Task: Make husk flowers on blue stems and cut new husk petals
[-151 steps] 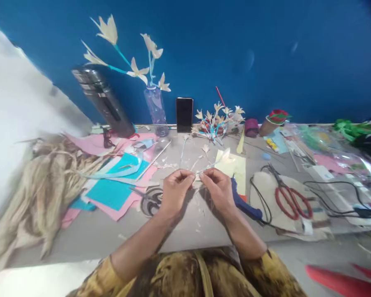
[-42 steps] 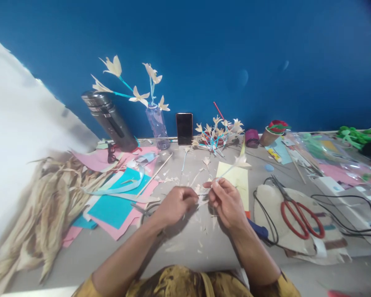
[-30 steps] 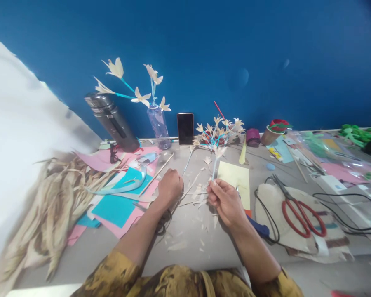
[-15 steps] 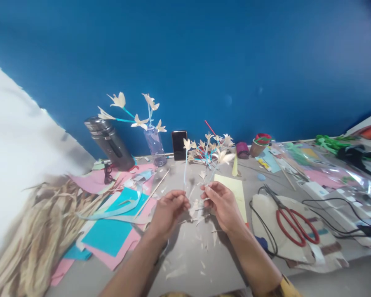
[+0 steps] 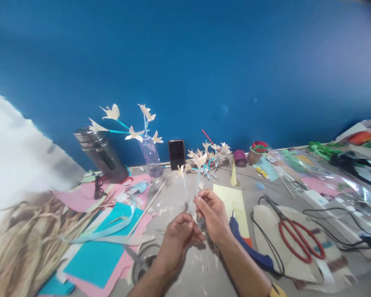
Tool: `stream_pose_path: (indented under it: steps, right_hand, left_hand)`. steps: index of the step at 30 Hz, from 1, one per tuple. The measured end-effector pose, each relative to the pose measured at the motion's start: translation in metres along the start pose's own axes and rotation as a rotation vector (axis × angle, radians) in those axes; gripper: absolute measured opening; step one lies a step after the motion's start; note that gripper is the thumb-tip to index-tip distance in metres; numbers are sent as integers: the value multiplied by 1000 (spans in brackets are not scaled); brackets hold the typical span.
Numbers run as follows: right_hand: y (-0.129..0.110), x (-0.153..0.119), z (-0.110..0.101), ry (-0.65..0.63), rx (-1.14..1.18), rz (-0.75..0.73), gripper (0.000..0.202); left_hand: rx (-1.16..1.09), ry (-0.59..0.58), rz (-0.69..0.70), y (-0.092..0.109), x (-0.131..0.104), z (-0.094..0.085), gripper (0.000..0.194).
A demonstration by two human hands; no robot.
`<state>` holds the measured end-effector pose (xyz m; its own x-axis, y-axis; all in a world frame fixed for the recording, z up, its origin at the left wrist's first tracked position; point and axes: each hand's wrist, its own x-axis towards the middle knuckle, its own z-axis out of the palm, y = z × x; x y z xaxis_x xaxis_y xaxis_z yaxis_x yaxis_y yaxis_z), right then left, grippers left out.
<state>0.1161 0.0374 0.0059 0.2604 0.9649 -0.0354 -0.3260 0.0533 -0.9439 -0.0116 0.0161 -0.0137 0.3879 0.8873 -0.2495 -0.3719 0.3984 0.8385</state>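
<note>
My left hand (image 5: 183, 235) is closed in a pinch on the pale blue stem of a small cream flower (image 5: 181, 170). Just right of it and a little higher, my right hand (image 5: 210, 212) pinches the stem of a larger cream flower (image 5: 199, 160). The two stems stand upright and come close together near my fingers. Behind them lies a cluster of cream flowers with blue stems (image 5: 224, 149). A clear bottle (image 5: 151, 156) at the back left holds several more such flowers.
Dried husks (image 5: 21, 247), blue paper (image 5: 95, 264) and a dark flask (image 5: 102, 156) stand or lie left. A phone (image 5: 176, 154) leans at the wall. Right are a blue glue gun (image 5: 247, 247), red-handled scissors (image 5: 299, 239) on cloth, cables and a power strip (image 5: 321, 206).
My hands have come together, the right moving left and the left lower. The two flowers are nearer each other. The view has shifted, and the blue glue gun shows more.
</note>
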Motion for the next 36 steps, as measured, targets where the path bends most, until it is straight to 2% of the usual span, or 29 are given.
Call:
stream_pose_path:
  steps: [5,9,12,14,21,24,27,29,31,36]
  right_hand:
    - [8,0,1,-82,165,90,35]
    - [10,-4,0,-152,192,123,35]
    - [6,-7,-1,-161,104,78,32]
    - [3,-8,-2,-127,-16,48,29]
    - [1,-7,-4,-111,-187,-53,22]
    - [4,-7,-4,-97,-240,-102,21]
    - [7,-7,-6,-93,-261,-122,22]
    - [10,-7,-6,-98,-241,-116,24]
    - [12,-8,-6,-116,-187,-83,26]
    - [16,-14,-1,-166,-41,41,34]
  left_hand:
    - [121,26,51,3,-1,2,29]
    - [202,156,111,6,0,4,19]
    - [232,259,138,9,-1,6,17]
    - [250,288,146,12,-2,7,16]
    - [277,300,169,12,-5,10,16]
    - [305,298,151,7,-4,6,15]
    - [365,240,175,5,-2,-2,12]
    - [395,225,232,7,0,-7,8]
    - [379,265,272,11,1,-10,9]
    - [265,338,302,25,-2,-6,20]
